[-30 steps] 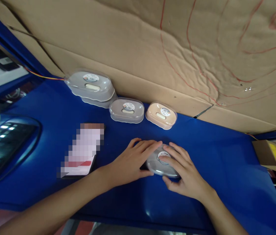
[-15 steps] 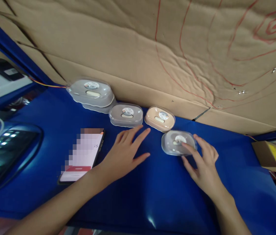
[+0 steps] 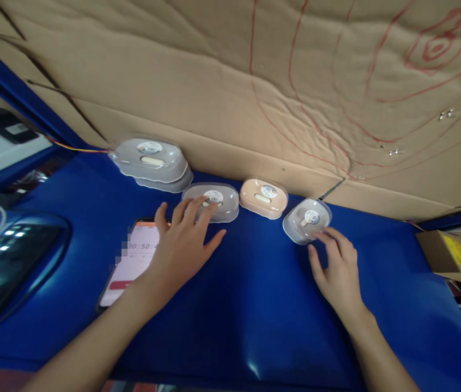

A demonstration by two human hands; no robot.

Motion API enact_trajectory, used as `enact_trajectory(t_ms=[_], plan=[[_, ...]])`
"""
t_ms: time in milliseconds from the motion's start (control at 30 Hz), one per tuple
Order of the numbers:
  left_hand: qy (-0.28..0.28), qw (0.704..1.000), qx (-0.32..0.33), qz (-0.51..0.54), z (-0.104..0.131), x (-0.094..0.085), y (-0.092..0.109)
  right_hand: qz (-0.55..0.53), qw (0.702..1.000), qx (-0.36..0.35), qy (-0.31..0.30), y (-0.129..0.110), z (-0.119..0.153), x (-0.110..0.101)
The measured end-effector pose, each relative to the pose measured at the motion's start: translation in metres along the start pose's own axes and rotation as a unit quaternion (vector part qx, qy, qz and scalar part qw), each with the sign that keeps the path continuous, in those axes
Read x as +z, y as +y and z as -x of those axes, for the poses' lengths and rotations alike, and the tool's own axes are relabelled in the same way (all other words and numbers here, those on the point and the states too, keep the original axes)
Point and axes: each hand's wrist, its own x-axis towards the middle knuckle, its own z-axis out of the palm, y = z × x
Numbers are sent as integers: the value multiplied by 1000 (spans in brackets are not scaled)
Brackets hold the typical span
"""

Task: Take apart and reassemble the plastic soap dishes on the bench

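Observation:
A grey oval case with a clear cover (image 3: 230,204) lies near the middle; the spread fingers of my left hand (image 3: 183,239) reach over its front and left part. Beside it sits a peach case (image 3: 263,198). Farther right is another grey case (image 3: 308,218), turned at an angle, with the fingertips of my right hand (image 3: 339,264) at its front edge. That hand's fingers are bent and apart, not wrapped round it. At the back left, a larger grey case (image 3: 149,160) rests on top of another. Under my left wrist lies a lit phone (image 3: 143,250), partly covered.
A blue table surface (image 3: 263,310) carries everything. A cardboard sheet (image 3: 214,98) with red lines stands behind. At the left are a dark glossy device (image 3: 10,261) and a cable; at the right, an open cardboard box (image 3: 455,258).
The right grey case has moved back and right and turned. My left hand has shifted left, over the middle grey case. My right hand has drawn back to its front edge.

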Motion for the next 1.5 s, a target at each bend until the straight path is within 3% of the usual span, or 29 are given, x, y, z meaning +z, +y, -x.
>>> enact_trajectory(t_ms=[167, 400, 567, 667, 833, 900, 1067, 1200, 1267, 1333, 1433, 1500], plan=[[0, 997, 74, 23, 3, -11, 5, 11, 997, -18, -75, 9, -4, 1], [-81, 960, 234, 131, 8, -20, 11, 21, 998, -10, -51, -10, 4, 16], [-83, 969, 195, 125, 10, -10, 11, -44, 997, 38, -43, -6, 3, 17], [-128, 963, 178, 159, 11, -7, 13, -72, 995, 16, -69, -4, 2, 16], [-197, 929, 153, 274, 14, -17, 22, -129, 985, -38, -109, -16, 7, 13], [-177, 932, 131, 287, 13, -18, 22, -158, 978, -72, -114, -24, 10, 9], [-44, 981, 63, 181, 5, -1, 6, -212, 959, -150, -113, -38, 15, -4], [-72, 983, 29, 165, 3, 12, -2, -207, 933, -217, -200, -48, 13, -13], [-80, 981, 44, 170, 5, 9, 2, -190, 926, -233, -230, -53, 12, -14], [-101, 969, 100, 204, 9, 0, 11, -178, 924, -243, -236, -56, 12, -13], [-203, 916, 208, 275, 16, -13, 25, -170, 932, -243, -208, -56, 13, -10], [-252, 897, 224, 287, 19, -15, 31, -167, 938, -237, -189, -54, 14, -9]])
